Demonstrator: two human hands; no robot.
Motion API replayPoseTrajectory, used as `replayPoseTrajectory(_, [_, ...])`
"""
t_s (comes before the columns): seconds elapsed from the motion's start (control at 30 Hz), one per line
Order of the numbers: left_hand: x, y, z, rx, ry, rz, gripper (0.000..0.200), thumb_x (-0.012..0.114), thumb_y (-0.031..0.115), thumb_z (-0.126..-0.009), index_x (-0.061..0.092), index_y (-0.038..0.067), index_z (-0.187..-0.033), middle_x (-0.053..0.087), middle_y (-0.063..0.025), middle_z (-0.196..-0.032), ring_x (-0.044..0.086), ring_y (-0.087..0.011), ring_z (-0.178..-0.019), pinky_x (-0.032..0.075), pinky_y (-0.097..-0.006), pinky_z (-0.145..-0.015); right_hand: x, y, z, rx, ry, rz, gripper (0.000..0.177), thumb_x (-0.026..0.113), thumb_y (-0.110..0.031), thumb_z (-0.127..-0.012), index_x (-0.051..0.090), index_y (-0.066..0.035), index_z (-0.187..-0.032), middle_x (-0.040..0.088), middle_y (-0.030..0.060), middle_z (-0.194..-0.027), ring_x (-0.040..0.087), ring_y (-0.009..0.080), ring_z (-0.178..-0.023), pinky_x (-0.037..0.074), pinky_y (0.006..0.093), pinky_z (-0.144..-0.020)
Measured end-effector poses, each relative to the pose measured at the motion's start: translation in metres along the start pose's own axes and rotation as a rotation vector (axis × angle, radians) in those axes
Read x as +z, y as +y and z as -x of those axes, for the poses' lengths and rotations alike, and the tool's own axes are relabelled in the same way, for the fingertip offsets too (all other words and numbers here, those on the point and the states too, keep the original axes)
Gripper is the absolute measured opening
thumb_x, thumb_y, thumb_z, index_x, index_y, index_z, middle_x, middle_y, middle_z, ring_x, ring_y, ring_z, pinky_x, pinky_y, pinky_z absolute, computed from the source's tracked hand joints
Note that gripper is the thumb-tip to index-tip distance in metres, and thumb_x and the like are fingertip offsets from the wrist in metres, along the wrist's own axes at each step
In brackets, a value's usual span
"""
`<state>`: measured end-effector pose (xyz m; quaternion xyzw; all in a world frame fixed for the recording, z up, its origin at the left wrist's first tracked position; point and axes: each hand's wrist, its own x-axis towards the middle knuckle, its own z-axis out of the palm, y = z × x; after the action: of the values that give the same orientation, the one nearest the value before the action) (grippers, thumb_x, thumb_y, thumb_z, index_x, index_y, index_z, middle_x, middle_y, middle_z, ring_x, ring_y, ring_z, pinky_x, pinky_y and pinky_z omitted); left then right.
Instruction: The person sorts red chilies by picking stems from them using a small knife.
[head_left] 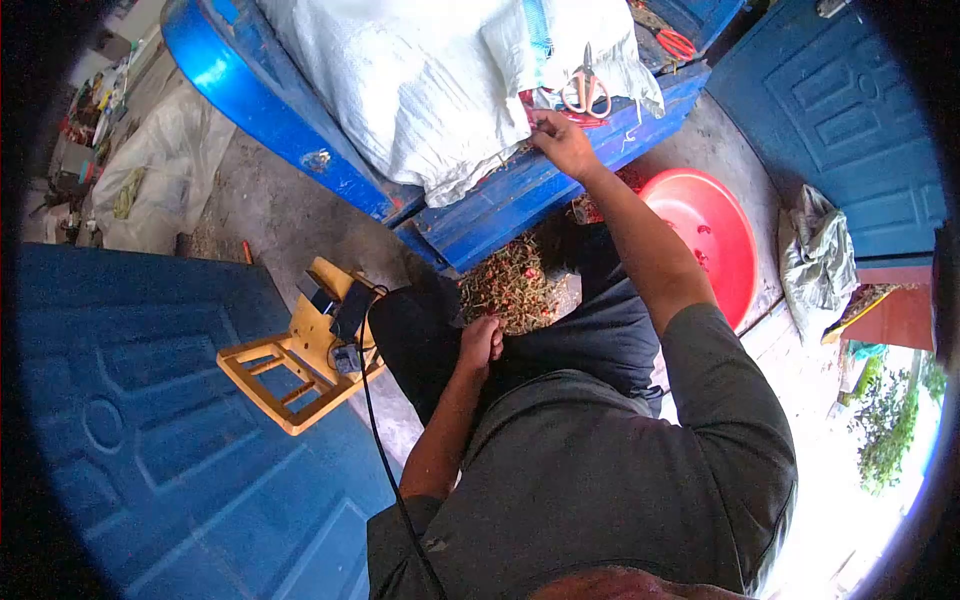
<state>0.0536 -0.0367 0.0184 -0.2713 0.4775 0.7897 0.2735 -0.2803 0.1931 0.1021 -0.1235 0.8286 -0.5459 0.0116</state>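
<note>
My right hand (563, 143) reaches to the open edge of a white woven sack (400, 90), its fingers closed together beside some red pieces that look like chili peppers (527, 100). What the fingertips grip is too small to make out. Pink-handled scissors (587, 90) lie on the sack just beyond that hand. Low over my lap, my left hand (481, 342) is curled into a fist, and its contents are hidden. Below it on the floor spreads a heap of greenish-brown stems with red bits (512, 285).
A red basin (715, 230) with a few red pieces stands at the right. The sack rests on a blue truck-like bed (520, 210), where red-handled scissors (675, 44) also lie. At the left is a small wooden chair (290, 385) carrying devices and a black cable (375, 440).
</note>
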Motion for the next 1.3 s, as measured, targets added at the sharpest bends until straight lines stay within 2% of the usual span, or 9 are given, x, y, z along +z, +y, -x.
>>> replayPoseTrajectory(0.27, [0.0,-0.002,-0.006,-0.024,0.022,-0.036,0.022,0.05,0.024,-0.098,0.061,0.004,-0.097,0.047,0.0014,-0.062,0.043,-0.0114,-0.046,0.033,-0.029,-0.043,-0.019,-0.036,0.004,0.243,-0.11,-0.224,0.043,0.077,-0.022,-0.084,0.064,-0.004,-0.121,0.069,0.0081,-0.104,0.063,0.0148,-0.092,0.051,0.0313,-0.082])
replayPoseTrajectory(0.37, [0.001,-0.007,-0.008,0.009,0.019,-0.03,0.022,0.048,0.022,-0.099,0.061,0.004,-0.097,0.047,0.0014,-0.062,0.043,-0.0109,-0.046,0.033,-0.0284,-0.043,-0.021,-0.022,0.004,0.129,-0.123,-0.102,0.039,0.077,-0.021,-0.084,0.066,-0.004,-0.118,0.069,0.0083,-0.104,0.064,0.0143,-0.093,0.051,0.031,-0.082])
replayPoseTrajectory(0.43, [0.003,-0.003,-0.007,-0.003,0.046,-0.039,0.023,0.047,0.021,-0.1,0.061,0.004,-0.097,0.047,0.0013,-0.063,0.043,-0.0104,-0.046,0.034,-0.0282,-0.043,-0.015,-0.016,0.009,-0.012,-0.042,-0.025,0.031,0.074,-0.013,-0.088,0.065,-0.002,-0.116,0.068,0.0007,-0.093,0.062,0.0098,-0.088,0.049,0.0246,-0.076])
replayPoseTrajectory(0.57, [0.006,0.002,-0.005,-0.009,0.04,-0.071,0.023,0.047,0.021,-0.1,0.061,0.003,-0.098,0.048,0.0015,-0.064,0.042,-0.0103,-0.047,0.034,-0.0282,-0.043,-0.012,-0.026,0.029,-0.031,0.017,-0.11,0.03,0.076,-0.015,-0.085,0.068,-0.002,-0.111,0.069,0.0075,-0.106,0.067,0.0158,-0.095,0.052,0.0305,-0.082])
replayPoseTrajectory(0.67, [0.004,-0.001,-0.007,-0.03,0.044,-0.024,0.023,0.048,0.021,-0.099,0.061,0.002,-0.098,0.047,0.0015,-0.064,0.043,-0.0102,-0.047,0.034,-0.0279,-0.043,-0.023,-0.034,0.041,0.17,0.124,-0.156,0.027,0.076,-0.015,-0.084,0.07,-0.004,-0.108,0.069,0.0078,-0.102,0.067,0.019,-0.098,0.052,0.0329,-0.084])
replayPoseTrajectory(0.73, [0.003,0.0,-0.007,-0.045,0.045,-0.032,0.023,0.048,0.021,-0.099,0.061,0.002,-0.098,0.048,0.0017,-0.064,0.043,-0.01,-0.048,0.034,-0.0273,-0.043,-0.028,-0.036,0.043,-0.137,0.515,0.345,0.029,0.075,-0.017,-0.083,0.069,-0.009,-0.11,0.066,0.0094,-0.105,0.066,0.0251,-0.101,0.053,0.0372,-0.086])
replayPoseTrajectory(0.87, [0.007,0.003,-0.005,-0.024,0.034,-0.056,0.023,0.049,0.021,-0.099,0.062,0.002,-0.098,0.048,0.0014,-0.064,0.043,-0.0102,-0.048,0.034,-0.0274,-0.043,-0.036,-0.044,0.035,-0.081,0.43,0.622,0.041,0.075,-0.026,-0.082,0.065,-0.018,-0.121,0.06,0.0079,-0.12,0.065,0.0297,-0.102,0.053,0.0417,-0.084])
replayPoseTrajectory(0.97, [0.009,0.005,-0.007,-0.035,0.052,-0.05,0.023,0.049,0.021,-0.099,0.062,0.002,-0.097,0.048,0.001,-0.064,0.043,-0.0108,-0.047,0.034,-0.0278,-0.043,-0.032,-0.037,0.029,-0.183,0.292,0.69,0.041,0.075,-0.025,-0.081,0.066,-0.018,-0.12,0.061,0.0073,-0.118,0.065,0.0291,-0.102,0.054,0.0413,-0.083])
replayPoseTrajectory(1.3, [0.002,-0.001,-0.006,-0.011,0.03,-0.035,0.022,0.049,0.021,-0.099,0.062,0.003,-0.097,0.047,0.0008,-0.063,0.043,-0.0117,-0.047,0.034,-0.0283,-0.043,-0.035,-0.05,0.015,-0.071,0.183,0.928,0.03,0.063,-0.033,-0.089,0.068,-0.019,-0.115,0.062,0.0099,-0.112,0.067,0.0342,-0.093,0.055,0.0453,-0.078])
